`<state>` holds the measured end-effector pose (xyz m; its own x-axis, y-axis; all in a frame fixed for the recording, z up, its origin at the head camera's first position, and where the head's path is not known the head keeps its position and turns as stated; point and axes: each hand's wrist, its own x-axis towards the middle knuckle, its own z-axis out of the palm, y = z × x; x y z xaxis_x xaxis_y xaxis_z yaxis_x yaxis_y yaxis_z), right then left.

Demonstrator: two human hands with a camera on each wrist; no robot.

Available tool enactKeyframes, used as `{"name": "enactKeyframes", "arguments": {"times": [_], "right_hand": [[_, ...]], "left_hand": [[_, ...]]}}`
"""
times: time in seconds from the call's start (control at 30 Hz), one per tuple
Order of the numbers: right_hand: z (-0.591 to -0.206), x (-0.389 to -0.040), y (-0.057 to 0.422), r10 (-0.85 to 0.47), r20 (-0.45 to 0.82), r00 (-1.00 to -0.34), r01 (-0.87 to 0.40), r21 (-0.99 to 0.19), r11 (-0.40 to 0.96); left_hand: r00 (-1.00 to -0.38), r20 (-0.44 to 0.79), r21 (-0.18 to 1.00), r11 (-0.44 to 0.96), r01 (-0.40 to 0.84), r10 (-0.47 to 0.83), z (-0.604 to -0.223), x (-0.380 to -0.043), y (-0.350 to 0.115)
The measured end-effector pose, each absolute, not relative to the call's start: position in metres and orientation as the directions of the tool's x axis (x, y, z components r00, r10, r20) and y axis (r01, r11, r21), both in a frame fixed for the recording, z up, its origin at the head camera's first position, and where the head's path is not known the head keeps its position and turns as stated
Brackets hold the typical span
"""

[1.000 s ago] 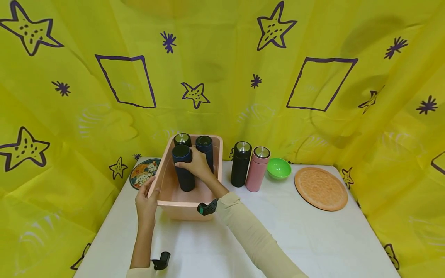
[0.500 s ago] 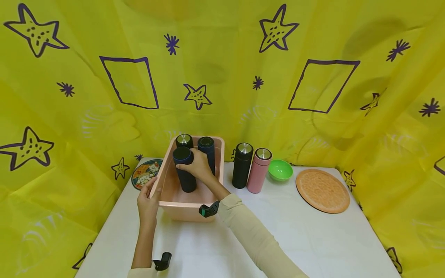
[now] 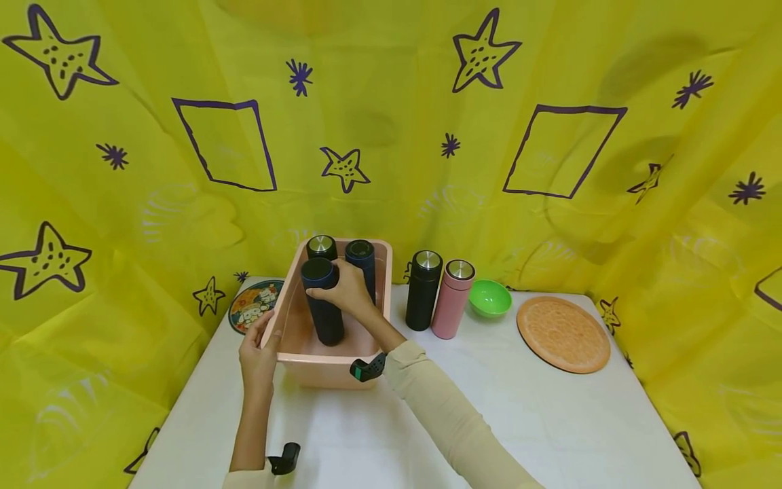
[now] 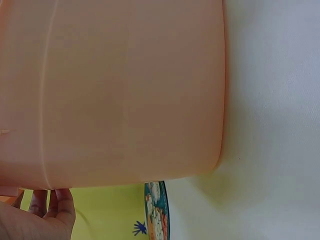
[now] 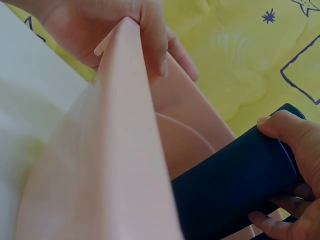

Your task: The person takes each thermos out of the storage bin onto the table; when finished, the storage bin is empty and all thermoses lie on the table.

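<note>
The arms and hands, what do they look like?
The left hand and right hand wear no gloves. The left sleeve and right sleeve are plain beige. The left wrist camera and right wrist camera are black, the right one with a green patch.

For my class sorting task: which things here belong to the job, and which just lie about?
Likely job: pink tub; dark bottle in the right grip; silver-topped bottle and navy bottle behind it; perhaps black bottle and pink bottle outside.
Lying about: green bowl; orange disc; patterned disc.
</note>
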<state>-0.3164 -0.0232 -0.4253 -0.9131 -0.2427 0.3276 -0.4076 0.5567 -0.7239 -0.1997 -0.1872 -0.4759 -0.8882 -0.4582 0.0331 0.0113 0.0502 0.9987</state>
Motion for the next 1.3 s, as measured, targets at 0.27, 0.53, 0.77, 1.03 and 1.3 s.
{"name": "enactKeyframes", "arguments": {"times": [0.27, 0.53, 0.77, 1.03, 1.3], "right_hand": [[-0.414, -0.313, -0.02, -0.241, 0.337, -0.91, -0.414, -0.739, 0.531], [-0.401, -0.309, -0.012, -0.266, 0.366, -0.892, -0.452, -0.741, 0.497], [-0.378, -0.3, -0.004, -0.287, 0.433, -0.855, -0.519, -0.74, 0.428], [-0.343, -0.285, 0.007, -0.265, 0.502, -0.823, -0.568, -0.721, 0.398], [-0.311, -0.271, 0.019, -0.243, 0.594, -0.767, -0.641, -0.699, 0.316]], "left_hand": [[-0.89, 0.037, 0.999, 0.049, 0.017, -0.454, -0.477, -0.2, -0.187], [-0.89, 0.036, 0.999, 0.049, 0.016, -0.455, -0.476, -0.2, -0.187], [-0.889, 0.043, 0.999, 0.043, 0.026, -0.455, -0.477, -0.2, -0.187], [-0.889, 0.036, 0.999, 0.042, 0.019, -0.456, -0.477, -0.2, -0.189], [-0.89, 0.04, 0.999, 0.041, 0.024, -0.454, -0.477, -0.201, -0.189]]}}
